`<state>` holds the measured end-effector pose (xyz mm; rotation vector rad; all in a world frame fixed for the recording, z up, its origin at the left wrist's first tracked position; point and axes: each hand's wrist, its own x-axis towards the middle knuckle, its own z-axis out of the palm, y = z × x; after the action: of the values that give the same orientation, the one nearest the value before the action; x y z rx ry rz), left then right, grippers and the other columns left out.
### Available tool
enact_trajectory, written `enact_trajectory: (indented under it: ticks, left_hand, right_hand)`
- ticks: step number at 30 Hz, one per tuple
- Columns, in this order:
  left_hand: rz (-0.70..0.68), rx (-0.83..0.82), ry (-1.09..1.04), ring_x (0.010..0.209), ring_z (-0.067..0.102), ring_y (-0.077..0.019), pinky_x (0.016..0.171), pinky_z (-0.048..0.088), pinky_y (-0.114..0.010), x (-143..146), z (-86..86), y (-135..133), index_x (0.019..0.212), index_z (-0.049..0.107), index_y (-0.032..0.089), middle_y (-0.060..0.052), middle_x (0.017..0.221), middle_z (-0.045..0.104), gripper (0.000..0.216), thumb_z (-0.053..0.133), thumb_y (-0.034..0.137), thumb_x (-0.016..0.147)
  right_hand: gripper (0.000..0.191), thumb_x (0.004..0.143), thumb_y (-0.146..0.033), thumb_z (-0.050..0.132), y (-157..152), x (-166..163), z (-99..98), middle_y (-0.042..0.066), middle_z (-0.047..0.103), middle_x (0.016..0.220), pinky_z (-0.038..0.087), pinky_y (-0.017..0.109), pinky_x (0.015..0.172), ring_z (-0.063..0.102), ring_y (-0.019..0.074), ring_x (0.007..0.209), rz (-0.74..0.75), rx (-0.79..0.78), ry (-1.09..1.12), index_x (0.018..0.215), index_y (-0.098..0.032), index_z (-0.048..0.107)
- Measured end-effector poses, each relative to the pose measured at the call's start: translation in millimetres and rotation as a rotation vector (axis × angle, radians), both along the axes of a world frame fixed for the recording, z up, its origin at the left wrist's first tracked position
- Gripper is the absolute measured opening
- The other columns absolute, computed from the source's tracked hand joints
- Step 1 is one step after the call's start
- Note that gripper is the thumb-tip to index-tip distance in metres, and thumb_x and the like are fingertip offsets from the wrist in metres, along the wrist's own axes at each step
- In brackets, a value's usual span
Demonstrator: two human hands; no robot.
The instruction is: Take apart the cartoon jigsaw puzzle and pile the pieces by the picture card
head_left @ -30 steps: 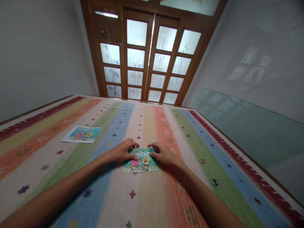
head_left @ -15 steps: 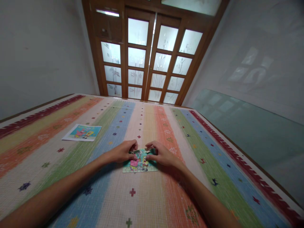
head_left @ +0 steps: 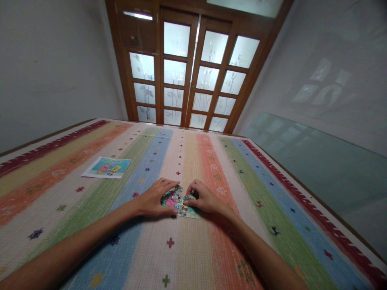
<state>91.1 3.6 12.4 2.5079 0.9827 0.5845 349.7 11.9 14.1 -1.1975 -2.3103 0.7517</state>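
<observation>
"So, where is the jigsaw puzzle (head_left: pixel 182 210) sitting?"

"It's lying just below the centre of the frame, between the two hands, and it's looking buckled rather than flat, its left part seemingly tilting up."

"And what are the fingers doing?"

"The left hand (head_left: pixel 151 199) is grasping the puzzle's left side, thumb pressing by the near edge, fingers reaching along the far one. The right hand (head_left: pixel 207 198) is pinching the right part, thumb resting on the printed face, the other fingers curling behind, their tips partly hiding."

"How would you be judging its feel?"

"I'm guessing light and thin: stiff within each piece, but weak at the joints, which are acting like hinges. Holding opposite edges and supporting it from beneath is looking safest; lifting by one corner is risking a split."

"Anything farther out?"

"A picture sheet (head_left: pixel 106 167) is lying to the left, on the cloth-covered bench (head_left: pixel 190 245), and glazed doors (head_left: pixel 193 76) are filling the upper centre."
</observation>
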Motion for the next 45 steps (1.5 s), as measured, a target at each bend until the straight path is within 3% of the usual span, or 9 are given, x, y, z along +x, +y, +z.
enact_trajectory:
  ticks: [2, 10, 16, 22, 28, 33, 38, 43, 45]
  left_hand:
    - [0.006, 0.024, 0.038, 0.130, 0.048, -0.0362, 0.112, 0.037, -0.055, -1.2, -5.4, -4.6, 0.153, 0.042, 0.026, -0.014, 0.144, 0.055, 0.095, 0.079, 0.065, 0.076]
    - [0.087, -0.027, -0.034, 0.127, 0.048, -0.0347, 0.111, 0.040, -0.054, 2.3, -17.7, -4.9, 0.153, 0.041, 0.023, -0.014, 0.136, 0.054, 0.100, 0.082, 0.065, 0.073]
    - [0.129, -0.080, -0.100, 0.118, 0.052, -0.0315, 0.108, 0.044, -0.052, 3.4, -14.5, -5.6, 0.148, 0.048, 0.021, -0.010, 0.123, 0.053, 0.101, 0.088, 0.061, 0.065]
    - [0.129, -0.056, -0.170, 0.105, 0.056, -0.0262, 0.096, 0.050, -0.043, 7.0, -11.0, -9.7, 0.114, 0.067, 0.021, -0.006, 0.111, 0.053, 0.059, 0.089, 0.048, 0.067]
    - [0.098, 0.029, -0.201, 0.100, 0.060, -0.0239, 0.090, 0.050, -0.039, 8.8, -7.1, -12.6, 0.100, 0.063, 0.019, -0.007, 0.108, 0.063, 0.028, 0.076, 0.035, 0.081]
    - [0.088, 0.079, -0.196, 0.102, 0.062, -0.0249, 0.089, 0.051, -0.040, 9.9, -5.8, -14.6, 0.118, 0.060, 0.019, -0.009, 0.111, 0.068, 0.035, 0.069, 0.038, 0.090]
    - [0.104, 0.071, -0.241, 0.098, 0.066, -0.0221, 0.088, 0.053, -0.038, 10.0, -12.1, -10.8, 0.116, 0.061, 0.018, -0.008, 0.105, 0.070, 0.023, 0.049, 0.033, 0.103]
    - [0.087, 0.080, -0.253, 0.099, 0.066, -0.0215, 0.089, 0.053, -0.037, 8.0, -13.1, -8.8, 0.116, 0.062, 0.019, -0.009, 0.106, 0.071, 0.026, 0.040, 0.030, 0.107]
    - [0.076, 0.113, -0.214, 0.102, 0.065, -0.0238, 0.091, 0.052, -0.040, 7.1, -11.2, -9.4, 0.122, 0.061, 0.019, -0.010, 0.112, 0.070, 0.029, 0.049, 0.038, 0.104]
  right_hand:
    - [0.023, 0.078, -0.020, 0.082, -0.2, 0.2, -0.7, 0.003, 0.063, 0.094, 0.047, 0.031, 0.078, 0.059, 0.0193, 0.088, -0.010, 0.004, 0.024, 0.091, -0.018, 0.064]
    - [0.035, 0.077, -0.012, 0.077, -2.9, -2.7, -2.3, 0.005, 0.067, 0.099, 0.049, 0.033, 0.081, 0.063, 0.0200, 0.089, -0.062, -0.014, 0.067, 0.109, -0.018, 0.067]
    - [0.022, 0.083, -0.012, 0.069, -2.5, -3.3, -6.0, 0.006, 0.069, 0.103, 0.050, 0.036, 0.086, 0.063, 0.0206, 0.095, -0.075, 0.070, 0.199, 0.104, -0.019, 0.070]
    - [0.027, 0.084, -0.020, 0.073, -5.4, -0.2, -0.9, 0.007, 0.068, 0.107, 0.052, 0.036, 0.084, 0.063, 0.0203, 0.093, -0.032, 0.049, 0.236, 0.111, -0.020, 0.069]
    - [0.078, 0.064, -0.036, 0.094, -7.8, 2.6, -5.4, 0.015, 0.058, 0.138, 0.043, 0.050, 0.110, 0.053, 0.0315, 0.130, 0.143, 0.103, 0.145, 0.134, -0.021, 0.062]
    - [0.063, 0.075, -0.032, 0.087, -10.1, -0.7, -5.3, 0.014, 0.067, 0.127, 0.049, 0.047, 0.103, 0.062, 0.0288, 0.117, 0.095, 0.126, 0.143, 0.131, -0.019, 0.063]
    - [0.027, 0.093, -0.028, 0.067, -13.7, -5.7, -0.5, 0.012, 0.074, 0.111, 0.052, 0.039, 0.091, 0.068, 0.0236, 0.100, 0.058, 0.115, 0.124, 0.117, -0.017, 0.070]
    - [0.020, 0.099, -0.026, 0.055, -12.9, -8.8, -3.7, 0.012, 0.074, 0.104, 0.052, 0.037, 0.087, 0.067, 0.0218, 0.095, 0.002, 0.164, 0.148, 0.109, -0.016, 0.070]
    - [0.020, 0.099, -0.026, 0.052, -12.2, -9.6, -5.2, 0.011, 0.074, 0.102, 0.051, 0.036, 0.086, 0.067, 0.0209, 0.092, -0.050, 0.170, 0.189, 0.106, -0.017, 0.069]
